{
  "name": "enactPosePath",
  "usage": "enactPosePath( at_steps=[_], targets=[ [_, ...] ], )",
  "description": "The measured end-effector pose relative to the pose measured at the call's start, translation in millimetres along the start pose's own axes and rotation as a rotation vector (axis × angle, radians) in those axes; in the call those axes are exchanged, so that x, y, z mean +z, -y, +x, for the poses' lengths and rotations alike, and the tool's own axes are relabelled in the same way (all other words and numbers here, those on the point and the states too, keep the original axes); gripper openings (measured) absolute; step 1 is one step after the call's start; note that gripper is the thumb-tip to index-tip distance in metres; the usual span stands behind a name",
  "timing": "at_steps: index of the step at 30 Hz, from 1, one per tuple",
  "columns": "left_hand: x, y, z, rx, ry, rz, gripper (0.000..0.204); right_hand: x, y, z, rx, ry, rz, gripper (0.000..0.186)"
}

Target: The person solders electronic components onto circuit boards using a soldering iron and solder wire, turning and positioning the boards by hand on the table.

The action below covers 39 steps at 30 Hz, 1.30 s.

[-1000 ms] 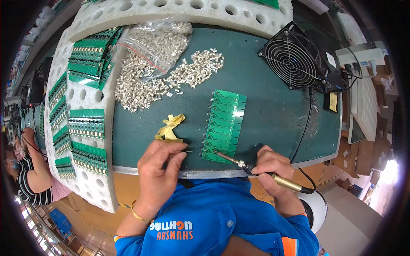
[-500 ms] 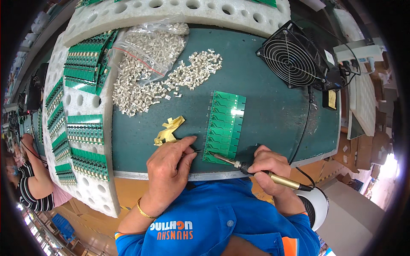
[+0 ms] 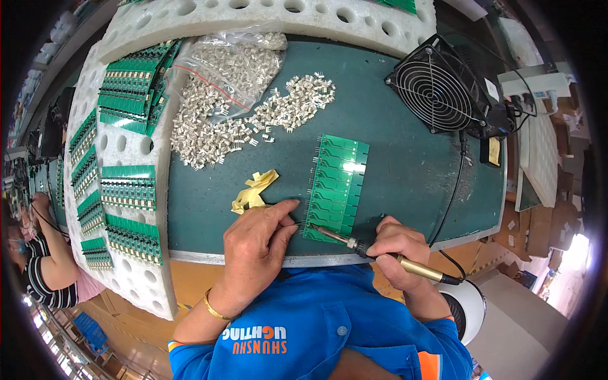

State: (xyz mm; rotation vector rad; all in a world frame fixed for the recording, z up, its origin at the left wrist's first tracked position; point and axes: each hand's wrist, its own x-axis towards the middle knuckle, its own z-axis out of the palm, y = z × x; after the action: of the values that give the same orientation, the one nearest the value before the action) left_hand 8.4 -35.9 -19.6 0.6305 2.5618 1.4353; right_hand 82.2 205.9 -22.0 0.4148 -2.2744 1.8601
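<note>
A green circuit board panel [image 3: 339, 183] lies on the dark green tabletop, with pins along its left edge. My right hand [image 3: 400, 246] is closed round a soldering iron [image 3: 415, 267] with a gold handle, its tip on the panel's near left corner. Beside that corner, my left hand [image 3: 258, 240] pinches a thin solder wire [image 3: 300, 224] that reaches toward the iron's tip. Just beyond my left fingers lies a crumpled piece of yellow tape [image 3: 254, 190].
White connectors [image 3: 209, 136] are heaped at the back left, some in a clear bag [image 3: 244, 69]. White foam boards [image 3: 130, 288] hold finished-looking green panels [image 3: 128, 190]. A black fan [image 3: 437, 88] stands at the back right, its cable [image 3: 457, 183] running forward. Another person [image 3: 54, 253] sits far left.
The view has shifted slightly. The iron's tip has slid a little left relative to the panel, and both hands hold nearly the same pose.
</note>
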Motion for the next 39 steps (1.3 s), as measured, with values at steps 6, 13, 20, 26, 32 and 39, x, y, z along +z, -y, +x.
enactPosePath(
  at_steps=[6,13,20,26,32,39],
  targets=[
    [0.7,1.4,-0.2,0.01,0.004,-0.004,0.036,0.3,-0.8,-0.5,0.004,0.0,0.001,0.009],
    [1.2,2.0,0.8,0.025,0.004,-0.007,0.035,0.5,-1.3,-0.6,0.009,0.002,0.012,0.01],
    [2.5,1.9,0.7,0.038,-0.002,-0.002,0.034,1.0,0.3,-1.3,-0.005,0.009,-0.007,0.013],
    [3.7,2.2,0.2,0.026,-0.007,-0.013,0.034,2.8,-0.4,-1.9,-0.057,0.008,-0.032,0.017],
    [3.8,3.5,-0.2,0.052,-0.006,0.002,0.034,5.1,0.9,-1.9,-0.113,0.01,-0.077,0.019],
    [3.9,5.0,0.1,0.072,-0.014,0.009,0.034,5.9,1.7,-2.2,-0.127,0.025,-0.113,0.017]
  ],
)
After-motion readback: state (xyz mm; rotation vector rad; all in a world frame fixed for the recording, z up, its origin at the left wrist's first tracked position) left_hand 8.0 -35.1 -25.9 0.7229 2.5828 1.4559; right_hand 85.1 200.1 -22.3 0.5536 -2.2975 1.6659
